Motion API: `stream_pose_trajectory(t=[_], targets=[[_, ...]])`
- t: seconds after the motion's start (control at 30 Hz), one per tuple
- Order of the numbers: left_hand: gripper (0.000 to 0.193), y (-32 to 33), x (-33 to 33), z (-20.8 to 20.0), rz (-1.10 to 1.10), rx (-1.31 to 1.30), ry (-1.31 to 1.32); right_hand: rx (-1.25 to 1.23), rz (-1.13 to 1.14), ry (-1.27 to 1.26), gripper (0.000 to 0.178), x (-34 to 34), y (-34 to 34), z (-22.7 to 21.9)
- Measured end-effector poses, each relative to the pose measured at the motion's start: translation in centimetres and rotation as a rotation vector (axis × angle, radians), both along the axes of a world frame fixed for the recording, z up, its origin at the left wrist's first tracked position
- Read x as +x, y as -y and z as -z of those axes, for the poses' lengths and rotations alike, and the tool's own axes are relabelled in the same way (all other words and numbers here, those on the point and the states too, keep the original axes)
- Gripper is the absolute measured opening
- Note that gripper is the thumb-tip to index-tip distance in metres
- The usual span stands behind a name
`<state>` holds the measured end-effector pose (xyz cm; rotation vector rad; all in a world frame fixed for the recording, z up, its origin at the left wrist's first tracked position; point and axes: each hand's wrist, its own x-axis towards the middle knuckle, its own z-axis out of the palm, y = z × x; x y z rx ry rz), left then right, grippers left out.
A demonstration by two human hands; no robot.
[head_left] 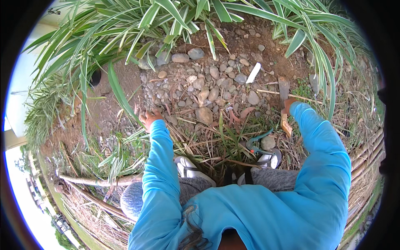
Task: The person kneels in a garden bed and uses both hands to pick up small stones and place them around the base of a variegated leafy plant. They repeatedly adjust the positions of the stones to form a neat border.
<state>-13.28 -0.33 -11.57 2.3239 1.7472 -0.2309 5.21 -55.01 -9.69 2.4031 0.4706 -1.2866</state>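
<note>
My left hand (151, 119) is low over the soil at the left edge of a patch of stones (204, 93). Its fingers look bent and apart, with nothing visible in them. A long green leaf (120, 92) arches down to meet that hand; whether they touch is unclear. On the right, my right hand (288, 105) is closed around a hand tool with a wooden handle (286, 126) and a flat, dirt-covered blade (284, 86). The blade points away from me, against the soil. Between my hand and my foot lies a teal-handled tool (257, 141), apparently pruning shears.
Striped, long-leaved plants (175, 21) hang over the bed's far side. A white strip (253, 73) lies on the stones. Larger stones (180, 58) line the back. My sandalled feet (189, 167) stand close. Bamboo poles (100, 181) lie at the left, more at the right.
</note>
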Motion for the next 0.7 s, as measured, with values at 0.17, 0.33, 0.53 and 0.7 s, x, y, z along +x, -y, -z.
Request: stream_pose_trajectory(t=[0.17,0.33,0.53,0.7], targets=[[0.041,5.1,-3.1,0.4,-0.050,0.032,0.267,0.020,0.049,0.011,0.069,-2.5,2.8,-1.3],[0.033,7.9,-4.7,2.5,0.393,0.063,0.176,0.084,0.313,0.089,0.083,-6.8,1.8,-0.7],[0.033,11.7,-2.5,0.3,0.473,-0.011,0.495,0.185,0.533,0.183,0.077,-8.7,1.5,1.1],[0.027,15.3,-0.8,-0.9,0.767,0.005,0.556,0.500,1.255,0.311,0.052,-7.6,4.1,2.0]])
